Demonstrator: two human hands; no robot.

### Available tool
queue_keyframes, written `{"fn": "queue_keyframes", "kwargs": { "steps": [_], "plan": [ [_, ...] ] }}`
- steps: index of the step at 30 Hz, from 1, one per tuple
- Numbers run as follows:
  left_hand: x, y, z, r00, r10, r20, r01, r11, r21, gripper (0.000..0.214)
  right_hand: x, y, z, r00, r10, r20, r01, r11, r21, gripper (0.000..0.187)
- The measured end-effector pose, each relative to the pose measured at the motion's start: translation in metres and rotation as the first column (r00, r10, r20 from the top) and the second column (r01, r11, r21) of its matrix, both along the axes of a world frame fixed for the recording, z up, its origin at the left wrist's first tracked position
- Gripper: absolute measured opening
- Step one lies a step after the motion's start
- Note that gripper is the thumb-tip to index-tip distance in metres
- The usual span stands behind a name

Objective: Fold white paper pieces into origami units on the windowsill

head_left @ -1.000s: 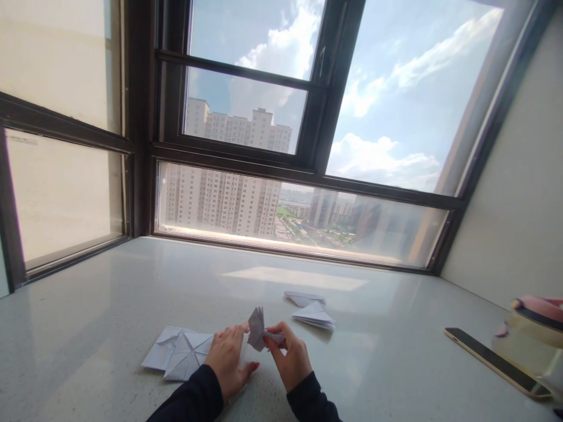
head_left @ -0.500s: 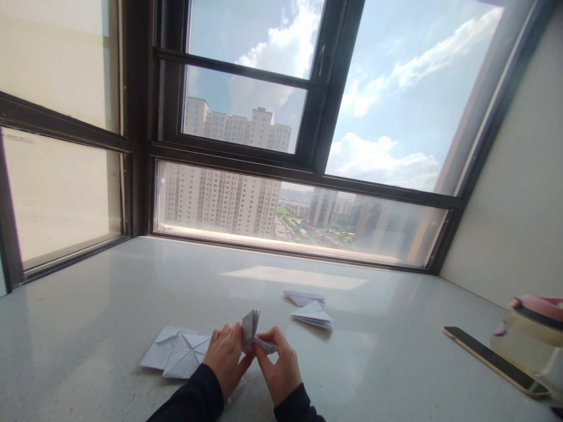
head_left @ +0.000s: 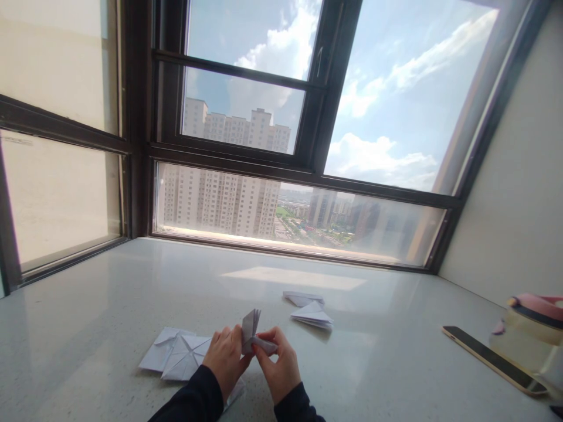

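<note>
A folded white paper piece [head_left: 250, 323], with several layers fanned at its upper end, is held between both hands above the sill. My left hand [head_left: 225, 356] is closed around its left side, back of the hand toward me. On the other side, my right hand [head_left: 280, 360] pinches a flap between thumb and fingers. Creased flat paper squares [head_left: 183, 355] lie left of my left hand, partly covered by it. Another paper edge [head_left: 235, 395] shows beneath my left wrist. Farther off to the right lie a folded paper stack [head_left: 313, 315] and a thin folded paper [head_left: 303, 298].
The pale speckled windowsill [head_left: 378, 351] carries everything. A phone [head_left: 492, 358] lies at the right, beside a clear bottle with a pink lid [head_left: 539, 308]. Dark window frames [head_left: 281, 170] border the back, and a white wall [head_left: 510, 205] stands at right.
Almost nothing differs. Both hands keep their grip on the folded paper in the same place, and the view has shifted very slightly.
</note>
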State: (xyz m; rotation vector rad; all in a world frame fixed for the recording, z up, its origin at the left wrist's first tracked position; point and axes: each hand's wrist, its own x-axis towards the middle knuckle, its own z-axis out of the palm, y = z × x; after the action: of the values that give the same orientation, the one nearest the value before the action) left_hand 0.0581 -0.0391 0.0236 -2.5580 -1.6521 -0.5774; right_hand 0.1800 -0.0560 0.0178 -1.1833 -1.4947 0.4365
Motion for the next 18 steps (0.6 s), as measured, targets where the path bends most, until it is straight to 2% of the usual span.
{"fn": "queue_keyframes", "kwargs": {
  "steps": [4, 8, 12, 18],
  "plan": [
    [-0.0026, 0.0019, -0.0048, 0.992, -0.050, 0.116, 0.048, 0.999, 0.026, 0.040, -0.0011, -0.0009, 0.0024, 0.994, 0.010, -0.105, -0.010, 1.000, -0.004, 0.013],
    [-0.0044, 0.0039, -0.0076, 0.992, -0.043, 0.122, 0.037, 0.998, 0.049, 0.038, -0.0013, 0.0001, 0.0021, 0.990, -0.011, -0.141, 0.012, 1.000, 0.001, 0.016],
    [-0.0039, 0.0013, -0.0035, 0.998, -0.013, 0.068, 0.009, 0.998, 0.062, 0.032, -0.0027, 0.0009, -0.0008, 0.994, -0.020, -0.104, 0.022, 0.999, 0.024, 0.014],
    [-0.0017, -0.0023, 0.0005, 0.998, 0.000, 0.068, -0.003, 0.999, 0.040, 0.039, -0.0028, -0.0013, 0.0001, 0.999, -0.025, -0.032, 0.026, 0.999, 0.039, 0.009]
  ]
}}
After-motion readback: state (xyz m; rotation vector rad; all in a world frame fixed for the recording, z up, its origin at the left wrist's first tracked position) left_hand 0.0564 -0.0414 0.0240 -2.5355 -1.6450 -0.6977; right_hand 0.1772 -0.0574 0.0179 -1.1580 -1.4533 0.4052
